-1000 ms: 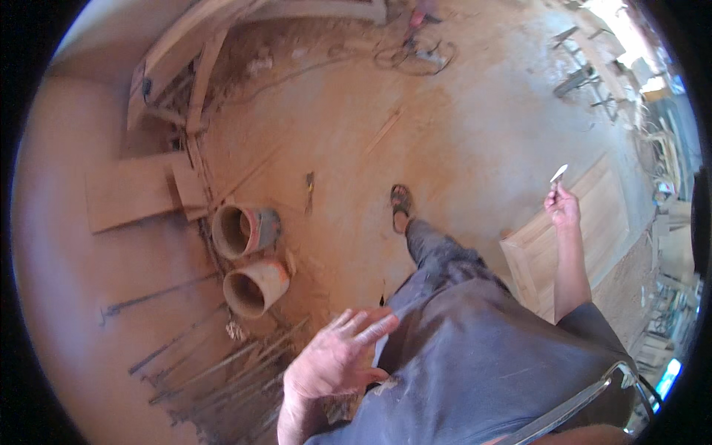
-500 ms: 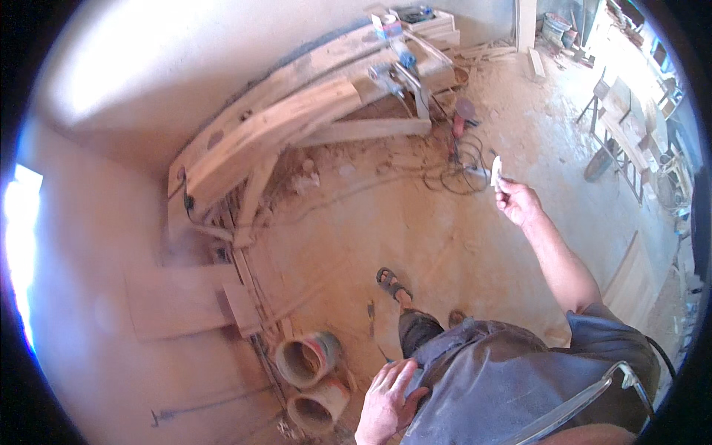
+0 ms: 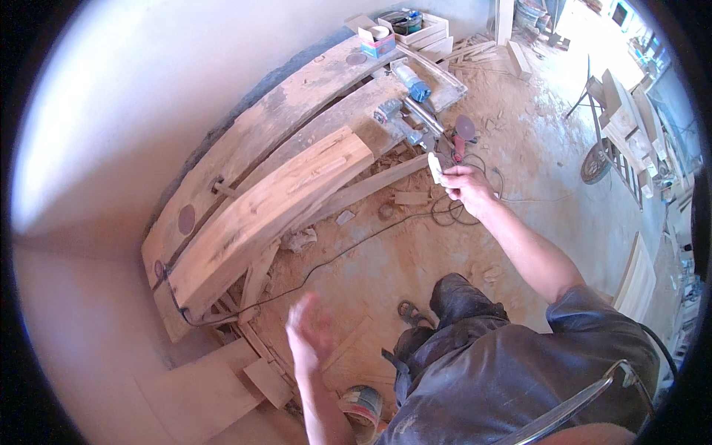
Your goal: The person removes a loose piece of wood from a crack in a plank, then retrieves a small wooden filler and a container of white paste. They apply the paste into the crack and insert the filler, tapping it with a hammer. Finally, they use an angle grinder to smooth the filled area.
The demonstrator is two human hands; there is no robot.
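My right hand [image 3: 466,187] is stretched out ahead, its fingers pinching a small, flat, whitish piece [image 3: 434,169] whose kind I cannot make out. Beyond it on the bench lie a metal clamp [image 3: 397,121] and a blue power tool [image 3: 412,80]. A red sander with a round disc [image 3: 463,132] is on the floor close to that hand. Smeared by motion, my left hand [image 3: 308,330] is raised over the floor, apart from the bench. A thick pale wooden beam [image 3: 278,211] lies along the bench's near side, between the two hands and the wall.
The long plank workbench [image 3: 274,122] runs along the wall. At its far end are a small box [image 3: 377,46] and a wooden crate [image 3: 437,33]. A black cord [image 3: 334,257] crosses the dusty floor. A bucket [image 3: 368,397] stands near my legs; a wheeled stand [image 3: 595,163] is at right.
My view has shifted nearer the bench. The left hand has lifted from beside my clothing and moved forward and left. My right hand, still pinching the whitish piece, is now closer to the bench.
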